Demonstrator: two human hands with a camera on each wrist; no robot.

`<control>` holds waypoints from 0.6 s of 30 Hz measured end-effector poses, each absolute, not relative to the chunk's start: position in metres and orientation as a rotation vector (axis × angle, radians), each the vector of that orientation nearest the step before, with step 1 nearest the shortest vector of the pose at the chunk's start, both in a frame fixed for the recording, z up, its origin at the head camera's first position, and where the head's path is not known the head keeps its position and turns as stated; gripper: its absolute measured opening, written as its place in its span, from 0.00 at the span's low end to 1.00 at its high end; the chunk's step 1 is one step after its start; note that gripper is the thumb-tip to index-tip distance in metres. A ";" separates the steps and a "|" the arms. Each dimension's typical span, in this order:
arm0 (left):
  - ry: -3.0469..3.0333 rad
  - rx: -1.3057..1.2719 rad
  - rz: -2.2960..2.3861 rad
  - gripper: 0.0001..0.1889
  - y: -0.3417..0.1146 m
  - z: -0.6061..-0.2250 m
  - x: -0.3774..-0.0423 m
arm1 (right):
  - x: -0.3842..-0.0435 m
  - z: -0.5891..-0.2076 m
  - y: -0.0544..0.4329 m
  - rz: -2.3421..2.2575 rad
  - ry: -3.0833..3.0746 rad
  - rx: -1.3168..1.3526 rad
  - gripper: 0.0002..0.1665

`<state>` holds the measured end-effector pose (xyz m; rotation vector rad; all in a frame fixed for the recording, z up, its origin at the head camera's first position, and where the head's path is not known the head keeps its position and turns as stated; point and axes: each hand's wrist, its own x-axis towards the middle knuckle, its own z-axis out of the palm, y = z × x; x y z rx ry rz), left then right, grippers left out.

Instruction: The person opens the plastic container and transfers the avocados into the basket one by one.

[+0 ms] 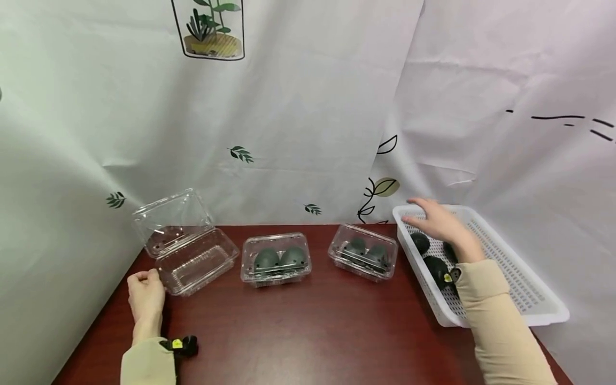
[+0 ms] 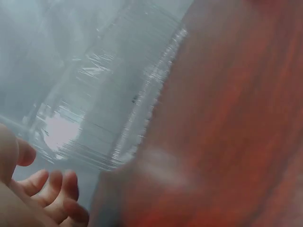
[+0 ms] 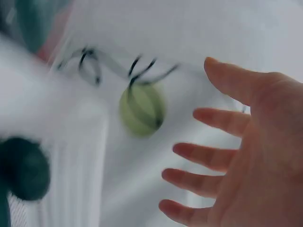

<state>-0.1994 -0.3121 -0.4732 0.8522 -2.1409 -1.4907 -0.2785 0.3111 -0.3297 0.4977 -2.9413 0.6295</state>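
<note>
At the left, my left hand point(image 1: 146, 297) is beside a clear plastic clamshell box point(image 1: 197, 263) whose lid stands raised. Its loosely curled fingers point(image 2: 56, 184) hold nothing, close to the box's edge. My right hand point(image 1: 435, 220), fingers spread and holding nothing, hovers over the far left part of a white plastic basket point(image 1: 522, 256). Below it, several dark green, avocado-like fruits point(image 1: 420, 242) lie in the basket, one of them point(image 3: 24, 168) showing in the right wrist view. The forearm hides part of the basket.
Two closed clear boxes, one in the middle point(image 1: 276, 259) and one further right point(image 1: 363, 251), each show two dark green fruits inside. All stand on a red-brown table point(image 1: 308, 326). A pale printed curtain point(image 1: 308, 117) hangs behind and at both sides.
</note>
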 end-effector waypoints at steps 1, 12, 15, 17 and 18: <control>-2.131 0.856 -1.451 0.21 -0.312 -0.471 -0.199 | -0.276 -0.329 0.304 0.636 -2.923 0.532 0.37; -2.013 0.574 -1.215 0.14 -0.289 -0.440 -0.204 | -0.251 -0.335 0.224 0.739 -2.734 0.729 0.33; -2.093 0.480 -1.198 0.13 -0.279 -0.435 -0.204 | -0.246 -0.341 0.204 0.796 -2.710 0.735 0.32; -2.157 0.413 -1.242 0.13 -0.270 -0.432 -0.205 | -0.243 -0.347 0.190 0.814 -2.689 0.745 0.31; -2.184 0.369 -1.287 0.13 -0.265 -0.431 -0.206 | -0.242 -0.350 0.183 0.819 -2.678 0.756 0.31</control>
